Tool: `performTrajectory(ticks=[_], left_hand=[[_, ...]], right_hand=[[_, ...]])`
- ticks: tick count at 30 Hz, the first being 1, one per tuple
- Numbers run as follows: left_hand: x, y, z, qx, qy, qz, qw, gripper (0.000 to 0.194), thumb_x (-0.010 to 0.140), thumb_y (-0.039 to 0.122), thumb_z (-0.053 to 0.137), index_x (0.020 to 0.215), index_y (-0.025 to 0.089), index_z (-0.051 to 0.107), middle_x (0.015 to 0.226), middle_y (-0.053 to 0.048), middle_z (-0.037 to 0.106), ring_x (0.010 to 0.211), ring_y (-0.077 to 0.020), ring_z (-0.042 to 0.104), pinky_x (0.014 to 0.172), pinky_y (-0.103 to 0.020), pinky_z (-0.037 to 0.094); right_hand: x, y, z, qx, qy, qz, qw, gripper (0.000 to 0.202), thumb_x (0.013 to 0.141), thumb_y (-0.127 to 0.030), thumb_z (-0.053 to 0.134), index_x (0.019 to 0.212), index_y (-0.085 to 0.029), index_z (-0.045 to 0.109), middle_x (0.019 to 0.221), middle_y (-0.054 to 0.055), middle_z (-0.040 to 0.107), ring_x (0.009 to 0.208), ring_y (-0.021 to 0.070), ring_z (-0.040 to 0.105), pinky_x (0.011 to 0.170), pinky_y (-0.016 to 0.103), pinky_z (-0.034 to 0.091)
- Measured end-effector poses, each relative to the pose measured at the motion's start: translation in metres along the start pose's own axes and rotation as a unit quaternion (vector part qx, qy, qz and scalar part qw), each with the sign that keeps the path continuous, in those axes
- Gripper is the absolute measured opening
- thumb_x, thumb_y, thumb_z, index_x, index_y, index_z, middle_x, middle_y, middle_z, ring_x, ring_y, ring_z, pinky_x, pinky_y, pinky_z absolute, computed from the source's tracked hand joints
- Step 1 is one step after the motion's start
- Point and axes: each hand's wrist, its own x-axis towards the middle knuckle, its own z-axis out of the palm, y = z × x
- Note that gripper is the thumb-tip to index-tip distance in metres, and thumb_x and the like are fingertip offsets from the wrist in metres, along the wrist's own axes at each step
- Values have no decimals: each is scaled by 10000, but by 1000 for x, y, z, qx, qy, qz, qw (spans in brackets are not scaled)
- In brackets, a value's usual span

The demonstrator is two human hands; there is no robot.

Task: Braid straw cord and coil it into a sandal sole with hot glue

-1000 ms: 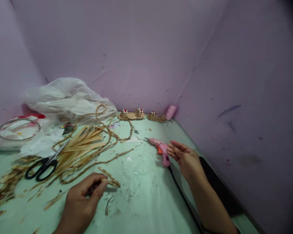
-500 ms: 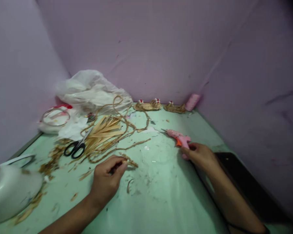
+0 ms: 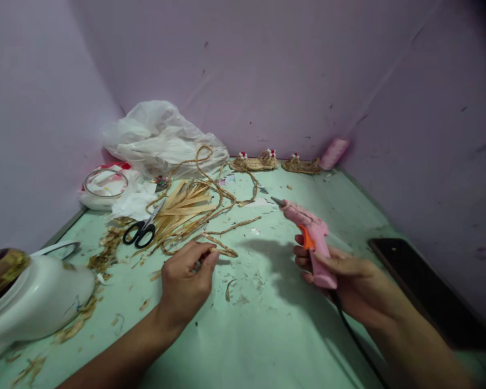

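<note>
My left hand (image 3: 190,283) pinches a short braided straw piece (image 3: 228,252) between thumb and fingers, just above the green tabletop. My right hand (image 3: 344,275) grips a pink hot glue gun (image 3: 308,221) by its handle, nozzle tilted up and to the left, fingers near the orange trigger. A black cord runs down from the gun's base. Behind my left hand lie a long twisted straw cord (image 3: 222,197), a bundle of flat straw strips (image 3: 184,210) and black-handled scissors (image 3: 143,229).
A white plastic bag (image 3: 162,140) slumps against the back wall beside small woven straw slippers (image 3: 253,163) and a pink spool (image 3: 334,154). At left stands a white pot-like vessel (image 3: 56,297), with straw scraps around it. A dark phone (image 3: 425,286) lies at right.
The glue gun has been lifted off the tabletop and turned more upright in my right hand, which now wraps its handle. My left hand still holds the braided piece.
</note>
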Motion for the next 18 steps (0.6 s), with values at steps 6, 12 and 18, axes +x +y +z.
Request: performTrajectory(ticks=[6, 12, 18], left_hand=[[0, -3, 3, 26, 5, -32, 999, 148, 786, 277, 571, 739, 178, 671, 660, 5, 649, 574, -118, 544, 555, -216, 416], [0, 0, 7, 22, 6, -77, 997, 174, 761, 309, 573, 717, 183, 685, 655, 6, 664, 566, -123, 563, 519, -210, 420], [0, 5, 8, 23, 10, -87, 996, 177, 737, 314, 580, 687, 180, 684, 596, 17, 638, 505, -111, 525, 491, -206, 414]], right_hand=[[-15, 44, -3, -105, 14, -103, 989, 355, 668, -371, 719, 975, -200, 665, 1012, 91, 665, 722, 182, 587, 595, 285, 461], [-10, 56, -2, -211, -31, -145, 966, 331, 687, -334, 681, 988, -200, 660, 834, 55, 683, 706, 206, 604, 586, 295, 475], [-14, 59, 1, -294, -18, -211, 932, 237, 732, -306, 615, 940, -224, 694, 727, 32, 653, 753, 234, 597, 702, 368, 467]])
